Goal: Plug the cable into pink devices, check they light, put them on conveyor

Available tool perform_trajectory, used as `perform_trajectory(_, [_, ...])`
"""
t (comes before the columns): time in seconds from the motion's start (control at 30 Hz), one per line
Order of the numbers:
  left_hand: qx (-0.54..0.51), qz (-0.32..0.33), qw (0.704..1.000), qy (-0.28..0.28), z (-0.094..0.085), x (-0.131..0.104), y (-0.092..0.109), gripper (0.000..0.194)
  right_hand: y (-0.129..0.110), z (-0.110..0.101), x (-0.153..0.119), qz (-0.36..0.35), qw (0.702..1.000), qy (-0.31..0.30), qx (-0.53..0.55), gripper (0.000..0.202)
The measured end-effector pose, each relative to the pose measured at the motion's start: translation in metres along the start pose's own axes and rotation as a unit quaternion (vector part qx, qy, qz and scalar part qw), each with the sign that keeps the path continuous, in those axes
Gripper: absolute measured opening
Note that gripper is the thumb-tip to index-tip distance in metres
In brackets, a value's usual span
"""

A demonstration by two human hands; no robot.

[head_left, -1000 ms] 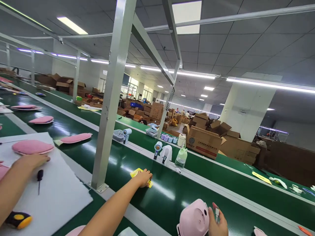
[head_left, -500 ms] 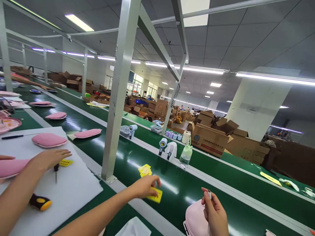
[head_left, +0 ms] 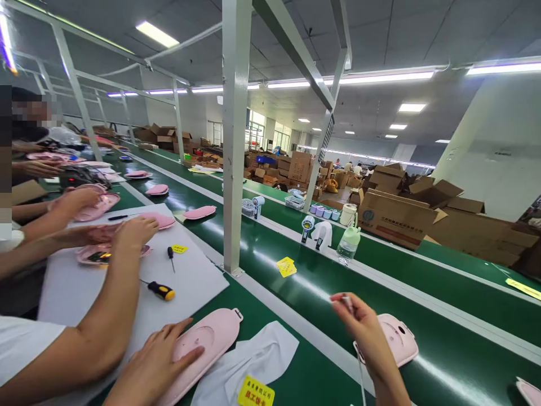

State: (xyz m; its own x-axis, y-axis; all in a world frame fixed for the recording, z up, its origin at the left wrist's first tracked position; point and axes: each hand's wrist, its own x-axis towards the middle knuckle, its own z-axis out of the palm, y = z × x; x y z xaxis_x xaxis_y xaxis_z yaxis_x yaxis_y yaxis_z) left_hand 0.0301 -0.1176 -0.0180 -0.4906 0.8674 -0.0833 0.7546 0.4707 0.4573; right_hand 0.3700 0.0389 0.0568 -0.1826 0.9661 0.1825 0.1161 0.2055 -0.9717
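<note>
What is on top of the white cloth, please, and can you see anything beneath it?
On the white cloth, towards its near side, lies a yellow card. The green surface shows beside the cloth, but whatever is directly beneath is covered.

A bare stretch of green belt (head_left: 308, 304) lay between the loose yellow cards (head_left: 286, 267) and the right hand (head_left: 359, 321), with room for a hand to pass. Behind the right wrist, a pink case (head_left: 397, 338) obstructed the belt, and a white cable (head_left: 362, 378) trailed below the fingers. An upright grey post (head_left: 235, 169) barred the belt's near edge. Farther left, a co-worker's arm (head_left: 122, 282) spanned the white sheet (head_left: 196, 282), near two screwdrivers (head_left: 161, 291). Crumpled cloth (head_left: 257, 355) took up space beside the pink shell (head_left: 207, 349) under the left hand (head_left: 163, 358). Along the far rail, a bottle (head_left: 349, 242) stood in the way.
</note>
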Motion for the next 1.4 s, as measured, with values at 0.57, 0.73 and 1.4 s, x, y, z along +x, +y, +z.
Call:
perform_trajectory(0.57, [-0.305,-0.018,0.952,0.006,-0.024,-0.024,-0.014,0.071,0.005,0.096,-0.066,0.055,0.836,-0.271,-0.474,0.026])
perform_trajectory(0.73, [-0.433,-0.073,0.893,0.104,-0.038,-0.027,0.012,0.104,0.033,0.018,-0.069,0.108,0.870,-0.139,-0.461,0.015])
perform_trajectory(1.4, [-0.633,0.134,0.731,-0.216,0.005,0.011,0.144,0.068,0.008,0.040,-0.082,-0.042,0.942,-0.222,-0.247,0.033])
